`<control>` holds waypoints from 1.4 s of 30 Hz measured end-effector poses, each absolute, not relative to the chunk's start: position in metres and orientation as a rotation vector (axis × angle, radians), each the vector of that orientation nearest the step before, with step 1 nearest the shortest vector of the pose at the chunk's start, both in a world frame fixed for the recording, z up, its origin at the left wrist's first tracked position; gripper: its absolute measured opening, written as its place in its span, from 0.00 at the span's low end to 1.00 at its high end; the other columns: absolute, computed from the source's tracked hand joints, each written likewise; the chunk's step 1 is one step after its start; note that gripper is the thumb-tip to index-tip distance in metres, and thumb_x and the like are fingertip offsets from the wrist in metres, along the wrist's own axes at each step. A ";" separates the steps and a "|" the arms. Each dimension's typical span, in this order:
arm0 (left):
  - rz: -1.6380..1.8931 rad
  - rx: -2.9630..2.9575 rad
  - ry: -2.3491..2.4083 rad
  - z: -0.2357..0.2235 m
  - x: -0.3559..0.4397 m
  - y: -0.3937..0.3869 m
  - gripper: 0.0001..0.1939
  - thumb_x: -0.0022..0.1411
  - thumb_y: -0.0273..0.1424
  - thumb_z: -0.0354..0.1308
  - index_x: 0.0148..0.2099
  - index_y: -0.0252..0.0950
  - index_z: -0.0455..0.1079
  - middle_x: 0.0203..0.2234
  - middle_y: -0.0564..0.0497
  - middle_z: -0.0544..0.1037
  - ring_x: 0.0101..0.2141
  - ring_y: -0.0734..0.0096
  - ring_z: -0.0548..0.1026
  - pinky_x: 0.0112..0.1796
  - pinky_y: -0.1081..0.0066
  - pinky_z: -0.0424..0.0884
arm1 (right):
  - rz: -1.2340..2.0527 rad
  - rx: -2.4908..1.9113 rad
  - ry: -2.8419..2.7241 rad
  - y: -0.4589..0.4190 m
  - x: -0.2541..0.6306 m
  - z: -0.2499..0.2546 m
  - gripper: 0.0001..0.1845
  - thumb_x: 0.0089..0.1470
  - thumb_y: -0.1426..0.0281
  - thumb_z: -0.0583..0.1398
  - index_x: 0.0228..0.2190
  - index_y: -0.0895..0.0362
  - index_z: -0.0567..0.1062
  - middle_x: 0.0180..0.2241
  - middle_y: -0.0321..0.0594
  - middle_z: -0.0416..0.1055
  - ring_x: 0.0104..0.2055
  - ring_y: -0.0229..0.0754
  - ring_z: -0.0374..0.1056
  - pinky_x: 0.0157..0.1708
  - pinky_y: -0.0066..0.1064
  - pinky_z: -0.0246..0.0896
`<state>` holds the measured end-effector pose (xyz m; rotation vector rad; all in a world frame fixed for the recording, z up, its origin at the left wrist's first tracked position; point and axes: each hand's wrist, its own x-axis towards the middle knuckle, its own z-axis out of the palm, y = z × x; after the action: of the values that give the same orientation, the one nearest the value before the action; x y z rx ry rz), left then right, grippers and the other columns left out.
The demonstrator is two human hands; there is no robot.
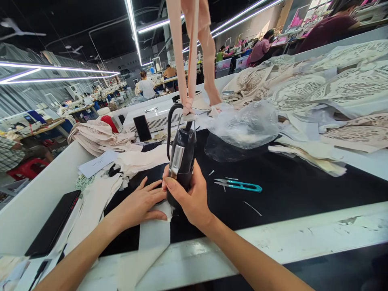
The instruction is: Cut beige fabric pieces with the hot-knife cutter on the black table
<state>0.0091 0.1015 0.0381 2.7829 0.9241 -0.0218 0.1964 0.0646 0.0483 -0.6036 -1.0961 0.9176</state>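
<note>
At the near side of the black work surface [285,198], we have 2 hands at work on 1 pale strip [156,234]! The right hand [194,194] is wrapped firmly round a black handheld tool [181,165], thumb laid across the front of it. And the left hand [145,200]? Palm down, fingers spread, thumb stretched over the strip just beside the tool's foot; whether its farthest fingertips touch the tool, I cannot tell.

So where do we stand? Midway through this piece, I'd judge: the strip's upper end sits under the left hand, at the base of the tool, while a long smooth length runs down over the pale table edge [273,226] and looks untouched. What the tool has done under there is hidden. Slivers [253,208] on the dark surface hint at some trimming done, and those heaped pieces suggest plenty left, though which are finished can't be told.

Now the textures! Glossy black casing, a bright metal plate on its front, a thick cord [169,125] looping up, and soft pinkish cloth bands [182,60] knotted above it. Out right, turquoise snips [242,185], blades apart, flat on the matte black; beyond them a crinkled clear plastic bag [248,125], all shine and folds. Over on the right, openwork panels [339,87], lacy and rumpled; over on the left, a slumped pink-beige fabric pile [93,135] in soft folds!
</note>
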 end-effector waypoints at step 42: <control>0.609 2.789 1.131 0.031 0.011 0.045 0.07 0.78 0.26 0.55 0.46 0.37 0.74 0.40 0.49 0.79 0.40 0.65 0.78 0.42 0.67 0.76 | 0.879 -0.650 -1.145 0.060 0.203 0.061 0.14 0.56 0.60 0.69 0.40 0.49 0.71 0.32 0.31 0.73 0.29 0.38 0.68 0.30 0.33 0.70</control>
<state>0.0109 0.0451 0.0308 2.7885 1.1315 0.6086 0.2032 0.0603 0.0611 -0.6499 -1.1450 0.8792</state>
